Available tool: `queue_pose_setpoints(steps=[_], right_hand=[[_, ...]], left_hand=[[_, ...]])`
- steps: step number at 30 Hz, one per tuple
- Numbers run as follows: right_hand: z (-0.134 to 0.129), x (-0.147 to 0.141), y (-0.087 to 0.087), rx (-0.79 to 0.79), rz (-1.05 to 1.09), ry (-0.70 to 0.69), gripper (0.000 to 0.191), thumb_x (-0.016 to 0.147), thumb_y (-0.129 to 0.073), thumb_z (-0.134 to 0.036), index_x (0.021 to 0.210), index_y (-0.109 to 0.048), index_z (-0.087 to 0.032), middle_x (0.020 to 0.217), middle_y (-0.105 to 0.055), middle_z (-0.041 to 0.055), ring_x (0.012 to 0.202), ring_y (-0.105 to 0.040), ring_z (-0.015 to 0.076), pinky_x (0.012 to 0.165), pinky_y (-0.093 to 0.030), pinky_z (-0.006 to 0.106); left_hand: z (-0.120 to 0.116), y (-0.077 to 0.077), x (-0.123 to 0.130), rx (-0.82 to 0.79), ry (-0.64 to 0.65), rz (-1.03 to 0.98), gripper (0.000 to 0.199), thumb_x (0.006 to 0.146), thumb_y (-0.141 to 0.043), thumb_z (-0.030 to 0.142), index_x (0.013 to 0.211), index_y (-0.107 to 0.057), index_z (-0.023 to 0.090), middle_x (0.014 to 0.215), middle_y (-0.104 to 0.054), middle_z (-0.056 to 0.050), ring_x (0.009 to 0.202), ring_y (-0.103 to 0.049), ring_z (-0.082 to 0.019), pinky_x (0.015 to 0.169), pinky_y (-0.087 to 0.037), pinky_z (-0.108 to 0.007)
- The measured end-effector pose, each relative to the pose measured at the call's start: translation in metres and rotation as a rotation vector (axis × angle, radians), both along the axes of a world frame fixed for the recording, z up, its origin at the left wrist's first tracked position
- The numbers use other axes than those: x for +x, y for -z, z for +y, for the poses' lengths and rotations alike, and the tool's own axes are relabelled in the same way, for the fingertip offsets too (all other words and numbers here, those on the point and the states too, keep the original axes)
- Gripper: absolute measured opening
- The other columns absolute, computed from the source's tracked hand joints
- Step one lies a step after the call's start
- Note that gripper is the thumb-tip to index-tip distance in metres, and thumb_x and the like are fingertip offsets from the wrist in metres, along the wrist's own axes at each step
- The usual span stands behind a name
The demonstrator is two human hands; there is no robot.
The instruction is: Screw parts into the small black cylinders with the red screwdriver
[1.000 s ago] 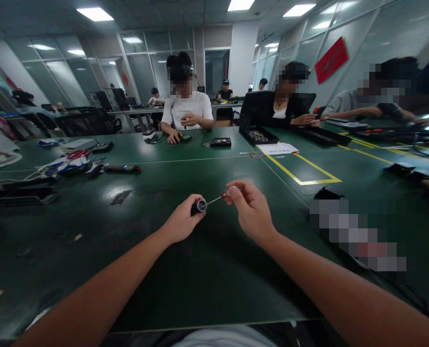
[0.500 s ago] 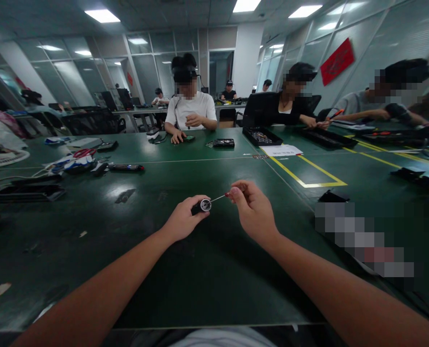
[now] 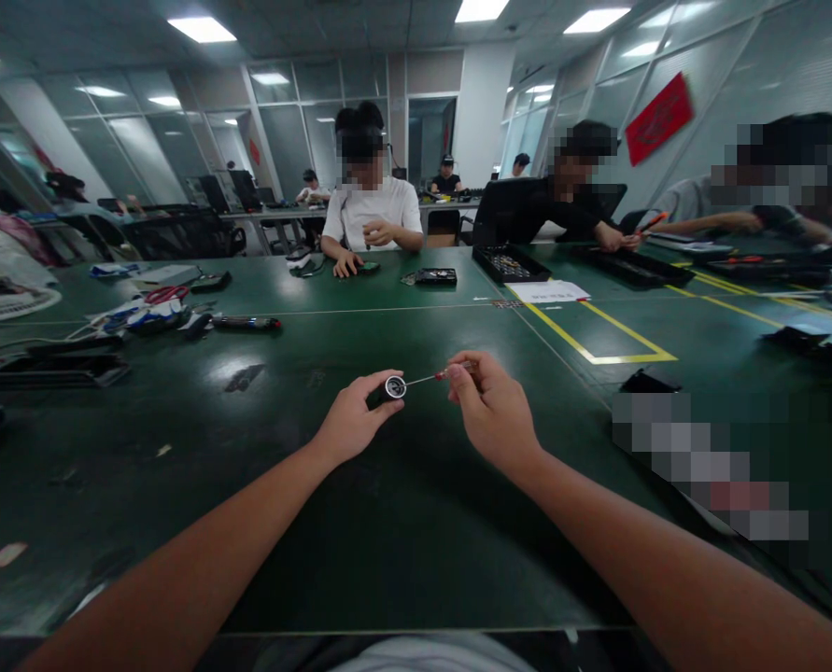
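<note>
The left hand (image 3: 349, 420) grips a black cylinder (image 3: 394, 386) over the green counter (image 3: 359, 551), its pale-rimmed mouth angled toward the viewer, apparently to expose the inside to the screwdriver (image 3: 441, 375) pinched in the right hand (image 3: 496, 413); the tip's depth is unclear. Beyond the cylinder, rightward, a black tray (image 3: 524, 277) contains small, indistinct parts.

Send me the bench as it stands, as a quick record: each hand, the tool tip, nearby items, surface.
left hand: holds black cylinder, silver-rimmed end showing
right hand: grips thin-shafted tool, reddish near the shaft
tool tip: at the cylinder's rim; contact unclear
beyond, left: dark pen-like tool
beyond, right: white sheet, yellow tape
surface: green table
</note>
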State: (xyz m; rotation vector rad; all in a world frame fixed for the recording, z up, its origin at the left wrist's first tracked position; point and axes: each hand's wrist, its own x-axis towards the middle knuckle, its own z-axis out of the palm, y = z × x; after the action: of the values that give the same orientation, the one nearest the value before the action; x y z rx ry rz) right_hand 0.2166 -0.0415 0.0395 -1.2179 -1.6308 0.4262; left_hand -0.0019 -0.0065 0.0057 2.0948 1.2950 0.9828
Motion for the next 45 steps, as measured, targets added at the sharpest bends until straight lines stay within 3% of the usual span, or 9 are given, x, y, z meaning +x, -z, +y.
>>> queue_pose_setpoints(steps=[8, 12, 17, 22, 28, 32, 35, 40, 45], right_hand=[[-0.004, -0.0006, 0.0029, -0.011, 0.014, -0.194, 0.027, 0.104, -0.041, -0.041, 0.107, -0.06, -0.022, 0.071, -0.063, -0.0012, 0.065, -0.061, 0.0155, 0.064, -0.046, 0.029], [-0.0071, -0.0023, -0.0006, 0.036, -0.025, -0.12, 0.038, 0.104, -0.041, -0.045, 0.098, -0.071, -0.023, 0.071, -0.065, 0.0008, 0.063, -0.061, 0.0165, 0.062, -0.045, 0.03], [-0.0067, -0.0023, -0.0023, 0.036, -0.084, -0.07, 0.031, 0.102, -0.046, -0.038, 0.117, -0.067, -0.021, 0.078, -0.071, 0.0023, 0.061, -0.06, 0.017, 0.06, -0.044, 0.031], [-0.0055, -0.0021, -0.0005, 0.067, -0.123, -0.07, 0.028, 0.1, -0.044, -0.029, 0.114, -0.066, -0.019, 0.095, -0.072, 0.0069, 0.08, -0.065, 0.0205, 0.071, -0.048, 0.033], [-0.0067, -0.0026, -0.0041, -0.021, -0.131, -0.067, 0.041, 0.104, -0.038, -0.042, 0.103, -0.073, -0.021, 0.081, -0.073, 0.0033, 0.069, -0.066, 0.018, 0.064, -0.045, 0.03], [-0.0074, -0.0042, -0.0057, -0.031, -0.209, -0.049, 0.037, 0.102, -0.045, -0.036, 0.125, -0.067, -0.019, 0.076, -0.071, 0.0022, 0.059, -0.061, 0.017, 0.06, -0.043, 0.03], [-0.0067, -0.0046, -0.0054, -0.014, -0.234, -0.07, 0.041, 0.1, -0.045, -0.03, 0.136, -0.059, -0.015, 0.084, -0.073, 0.0052, 0.066, -0.063, 0.0187, 0.065, -0.046, 0.032], [-0.0053, -0.0037, -0.0042, -0.04, -0.227, -0.104, 0.039, 0.099, -0.042, -0.026, 0.132, -0.06, -0.014, 0.095, -0.074, 0.0083, 0.081, -0.067, 0.0213, 0.073, -0.048, 0.035], [-0.0061, -0.0037, -0.0049, -0.074, -0.219, -0.048, 0.044, 0.104, -0.034, -0.041, 0.122, -0.067, -0.019, 0.078, -0.072, 0.0051, 0.066, -0.065, 0.0212, 0.063, -0.043, 0.034]], left_hand=[[0.0014, 0.002, 0.0005, 0.013, 0.043, 0.045, 0.042, 0.087, -0.07, 0.022, 0.128, -0.066, 0.031, 0.121, -0.069, -0.003, 0.114, -0.061, -0.025, 0.105, -0.044, -0.044], [0.0014, 0.0032, -0.0007, 0.009, 0.049, 0.056, 0.042, 0.088, -0.069, 0.023, 0.13, -0.065, 0.033, 0.117, -0.07, -0.002, 0.111, -0.06, -0.024, 0.101, -0.044, -0.042], [0.0022, 0.0015, -0.0017, 0.013, 0.037, 0.071, 0.042, 0.089, -0.069, 0.024, 0.13, -0.065, 0.032, 0.116, -0.07, -0.003, 0.111, -0.06, -0.025, 0.101, -0.044, -0.043], [0.0021, -0.0016, -0.0013, 0.028, 0.02, 0.079, 0.041, 0.088, -0.069, 0.023, 0.128, -0.066, 0.03, 0.116, -0.07, -0.003, 0.112, -0.061, -0.025, 0.102, -0.045, -0.043], [0.0016, 0.0, 0.0007, 0.028, 0.029, 0.09, 0.041, 0.087, -0.071, 0.018, 0.126, -0.067, 0.03, 0.115, -0.071, -0.002, 0.11, -0.061, -0.024, 0.1, -0.045, -0.041], [0.0022, 0.001, 0.0006, 0.041, 0.036, 0.105, 0.041, 0.087, -0.071, 0.018, 0.125, -0.068, 0.03, 0.114, -0.071, -0.002, 0.11, -0.061, -0.024, 0.1, -0.045, -0.041], [0.0026, 0.0004, -0.0002, 0.061, 0.031, 0.105, 0.04, 0.087, -0.071, 0.017, 0.125, -0.068, 0.029, 0.116, -0.071, -0.003, 0.111, -0.062, -0.024, 0.101, -0.045, -0.042], [0.0038, 0.0002, -0.0019, 0.078, 0.003, 0.108, 0.039, 0.088, -0.07, 0.018, 0.126, -0.067, 0.029, 0.118, -0.071, -0.003, 0.114, -0.061, -0.024, 0.103, -0.045, -0.043], [0.0018, -0.0015, -0.0006, 0.075, 0.007, 0.125, 0.04, 0.087, -0.071, 0.017, 0.126, -0.067, 0.029, 0.115, -0.071, -0.002, 0.11, -0.062, -0.023, 0.101, -0.046, -0.042]])
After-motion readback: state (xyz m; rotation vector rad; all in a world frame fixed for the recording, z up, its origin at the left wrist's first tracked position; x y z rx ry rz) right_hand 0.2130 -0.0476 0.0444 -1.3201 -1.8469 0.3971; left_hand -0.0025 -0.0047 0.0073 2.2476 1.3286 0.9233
